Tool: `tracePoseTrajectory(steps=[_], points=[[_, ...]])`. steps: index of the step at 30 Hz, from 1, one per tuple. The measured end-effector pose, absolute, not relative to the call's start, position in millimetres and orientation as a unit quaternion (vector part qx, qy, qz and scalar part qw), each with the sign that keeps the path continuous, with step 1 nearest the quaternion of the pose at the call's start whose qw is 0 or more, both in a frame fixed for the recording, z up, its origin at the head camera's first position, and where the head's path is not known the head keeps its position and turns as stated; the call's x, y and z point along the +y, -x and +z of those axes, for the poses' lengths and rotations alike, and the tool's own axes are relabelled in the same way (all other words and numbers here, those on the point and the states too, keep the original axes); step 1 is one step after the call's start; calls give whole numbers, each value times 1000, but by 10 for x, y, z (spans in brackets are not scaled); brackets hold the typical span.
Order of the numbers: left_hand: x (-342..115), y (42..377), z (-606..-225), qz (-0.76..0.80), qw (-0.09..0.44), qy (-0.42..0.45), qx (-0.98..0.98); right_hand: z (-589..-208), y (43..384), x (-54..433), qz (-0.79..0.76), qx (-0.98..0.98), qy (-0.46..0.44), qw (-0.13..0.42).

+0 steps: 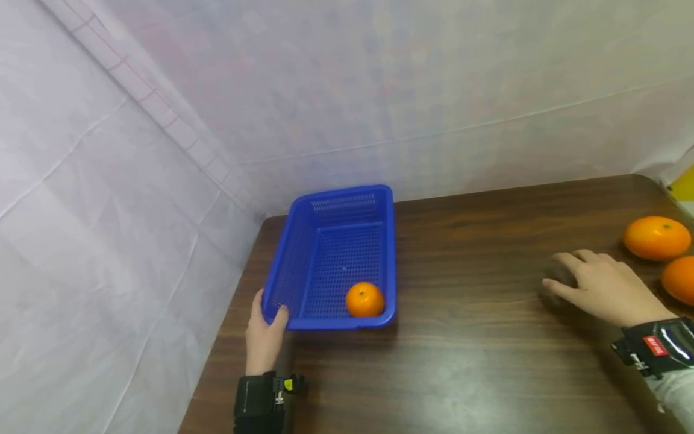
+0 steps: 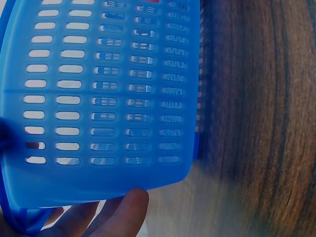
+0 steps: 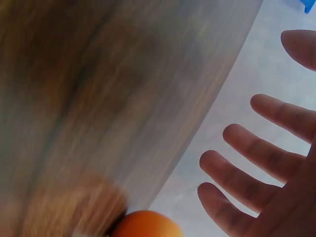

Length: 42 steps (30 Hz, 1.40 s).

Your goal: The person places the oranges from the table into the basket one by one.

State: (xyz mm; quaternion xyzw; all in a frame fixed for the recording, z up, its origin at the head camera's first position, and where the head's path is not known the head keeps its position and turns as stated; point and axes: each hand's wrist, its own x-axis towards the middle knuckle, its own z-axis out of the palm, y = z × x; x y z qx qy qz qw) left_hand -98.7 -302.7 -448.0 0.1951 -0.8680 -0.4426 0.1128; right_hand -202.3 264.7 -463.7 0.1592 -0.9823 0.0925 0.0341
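Observation:
My left hand (image 1: pixel 264 337) grips the near left corner of a blue plastic basket (image 1: pixel 312 322), thumb over the rim and fingers outside. In the left wrist view, fingers (image 2: pixel 129 212) lie against the slotted basket wall (image 2: pixel 113 173). One orange (image 1: pixel 365 299) sits inside the basket at its near right corner. Over the right part of the table, my right hand (image 1: pixel 609 288) has its fingers spread and holds nothing. Just right of it are two oranges, one farther back (image 1: pixel 656 238) and one nearer (image 1: pixel 682 279), cut by the view's edge. The right wrist view shows part of an orange (image 3: pixel 147 226) below the fingers.
The brown wood-grain table (image 1: pixel 477 361) carries everything. A pale sheet wall (image 1: pixel 461 90) stands behind it, another (image 1: pixel 119 241) along the left. A yellow thing (image 1: pixel 684 185) shows at the far right edge.

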Motion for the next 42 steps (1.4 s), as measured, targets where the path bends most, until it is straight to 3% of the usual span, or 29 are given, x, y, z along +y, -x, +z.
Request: tracePoseTrajectory(steps=[7, 16, 24, 29, 35, 42], points=[[-3039, 985, -4495, -443, 114, -198, -867, -4592, 2034, 2805, 73, -989, -124, 31], [-3041, 993, -4489, -442, 105, -203, -867, -4638, 2013, 3005, 80, -987, -111, 80], [-3040, 987, -4483, -440, 106, -205, -868, -4580, 2011, 3201, 56, -994, -71, 66], [-3043, 998, -4479, -446, 100, -205, -866, -4569, 2001, 3344, 52, -993, -65, 86], [-3044, 1004, -4490, -445, 103, -202, -866, -4629, 1984, 3485, 107, -985, -50, 122], [-3042, 999, -4491, -447, 108, -196, -866, -4664, 1935, 3601, 182, -977, -4, 113]])
